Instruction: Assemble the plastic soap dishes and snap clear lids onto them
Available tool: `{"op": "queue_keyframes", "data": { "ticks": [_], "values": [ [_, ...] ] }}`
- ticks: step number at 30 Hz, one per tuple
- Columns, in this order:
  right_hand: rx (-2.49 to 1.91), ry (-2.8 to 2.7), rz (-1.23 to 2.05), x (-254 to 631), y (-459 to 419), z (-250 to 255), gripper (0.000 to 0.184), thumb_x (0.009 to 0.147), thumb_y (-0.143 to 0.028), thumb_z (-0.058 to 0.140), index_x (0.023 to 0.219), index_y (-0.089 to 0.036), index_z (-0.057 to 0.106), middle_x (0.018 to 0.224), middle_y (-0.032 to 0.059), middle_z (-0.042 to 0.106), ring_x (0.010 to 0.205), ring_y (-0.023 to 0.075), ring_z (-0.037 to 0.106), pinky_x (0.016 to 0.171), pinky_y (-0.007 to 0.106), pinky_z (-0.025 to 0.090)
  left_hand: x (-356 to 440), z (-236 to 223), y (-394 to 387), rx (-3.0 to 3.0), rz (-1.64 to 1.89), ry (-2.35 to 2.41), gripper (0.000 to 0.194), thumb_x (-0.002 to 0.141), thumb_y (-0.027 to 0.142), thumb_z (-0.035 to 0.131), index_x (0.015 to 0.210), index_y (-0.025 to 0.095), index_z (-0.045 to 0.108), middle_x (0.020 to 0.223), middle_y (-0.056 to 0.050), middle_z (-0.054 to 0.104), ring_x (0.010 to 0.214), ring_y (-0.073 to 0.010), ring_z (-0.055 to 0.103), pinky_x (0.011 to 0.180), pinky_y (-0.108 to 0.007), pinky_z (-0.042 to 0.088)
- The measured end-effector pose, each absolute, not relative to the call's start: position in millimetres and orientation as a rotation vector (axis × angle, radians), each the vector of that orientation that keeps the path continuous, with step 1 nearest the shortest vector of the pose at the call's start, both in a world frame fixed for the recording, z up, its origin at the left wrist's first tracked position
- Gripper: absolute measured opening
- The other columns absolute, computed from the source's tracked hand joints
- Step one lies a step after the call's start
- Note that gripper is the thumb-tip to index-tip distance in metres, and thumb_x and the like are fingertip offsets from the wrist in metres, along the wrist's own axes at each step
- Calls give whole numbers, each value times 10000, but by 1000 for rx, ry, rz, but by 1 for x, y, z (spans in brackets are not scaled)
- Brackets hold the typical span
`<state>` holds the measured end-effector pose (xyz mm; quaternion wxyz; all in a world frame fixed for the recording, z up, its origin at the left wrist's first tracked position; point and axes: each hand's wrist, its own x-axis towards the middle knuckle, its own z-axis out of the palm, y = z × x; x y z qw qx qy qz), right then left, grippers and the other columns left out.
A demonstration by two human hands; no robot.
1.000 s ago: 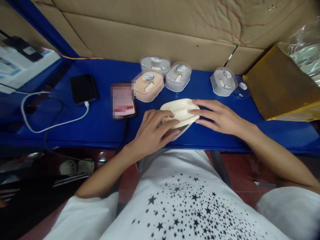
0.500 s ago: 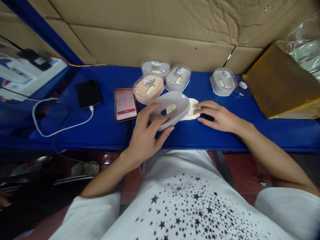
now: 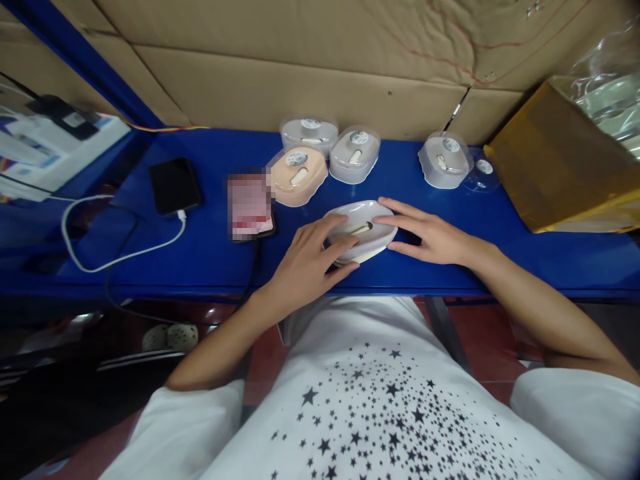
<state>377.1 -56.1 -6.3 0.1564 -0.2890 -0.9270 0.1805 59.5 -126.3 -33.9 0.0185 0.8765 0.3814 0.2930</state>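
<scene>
gray dish (image 3: 367, 213) by table's (image 3: 425, 280) front edge | left hand (image 3: 311, 265) and right hand (image 3: 431, 233) pinch its ends | looks light, stiff, maybe slippery; grip the rim

L hand (image 3: 311, 261) hides pt of dish (image 3: 363, 212); phone scrn (image 3: 249, 203) blurred.

- Dressed in a white T-shirt (image 3: 345, 347).
- Marked across the front with a black star print (image 3: 393, 389), mixing large five-pointed stars among many small ones.
- Finished with short, loose, plain white sleeves (image 3: 197, 420) on either side of the star print.
</scene>
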Motion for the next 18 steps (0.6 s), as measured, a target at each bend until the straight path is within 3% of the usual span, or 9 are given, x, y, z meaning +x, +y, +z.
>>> {"op": "queue_keyframes", "data": {
  "ticks": [4, 8, 11, 13, 15, 18],
  "values": [
    [-786, -2639, 457, 371, -60, -6, 523, 1082, -357, 613, 1604, -342, 580, 1807, 23, 348, 1627, 292, 433, 1342, 547, 402, 61, -33, -126, 2894, 867, 1161, 271, 1114, 350, 640, 1348, 235, 714, 1375, -114, 748, 1273, -305, 693, 1025, -466, 529],
    [-735, -2685, 306, 371, -61, 0, 434, 1060, -328, 629, 1490, -351, 687, 1715, 29, 511, 1530, 304, 567, 1255, 571, 494, 63, -32, -127, 2993, 850, 1099, 295, 1128, 402, 619, 1317, 199, 719, 1308, -107, 779, 1192, -293, 720, 920, -438, 520],
    [-901, -2470, 12, 391, -51, 14, 321, 1059, -421, 641, 1306, -289, 797, 1470, 81, 739, 1335, 307, 719, 1154, 520, 561, 63, -31, -126, 2966, 811, 1113, 318, 1127, 419, 617, 1346, 203, 700, 1356, -119, 755, 1227, -297, 710, 940, -435, 523],
    [-1183, -2106, -211, 417, -38, 24, 360, 1095, -423, 558, 1211, -206, 819, 1270, 138, 815, 1203, 298, 765, 1077, 469, 580, 62, -31, -126, 2937, 792, 1126, 303, 1127, 389, 615, 1363, 213, 687, 1384, -128, 738, 1248, -305, 703, 960, -444, 532],
    [-1522, -1784, -334, 447, -22, 28, 405, 1111, -346, 476, 1269, -133, 783, 1234, 192, 807, 1155, 300, 763, 1017, 445, 575, 63, -30, -127, 2909, 794, 1132, 293, 1121, 370, 618, 1364, 219, 682, 1443, -151, 696, 1296, -330, 683, 997, -476, 540],
    [-2006, -1792, -267, 482, -4, 20, 506, 1056, -344, 621, 1491, -85, 639, 1392, 282, 722, 1261, 375, 707, 1064, 532, 526, 64, -30, -128, 2808, 832, 1232, 271, 1087, 383, 661, 1293, 210, 692, 1581, -205, 563, 1478, -413, 556, 1120, -578, 508]
  ]
}}
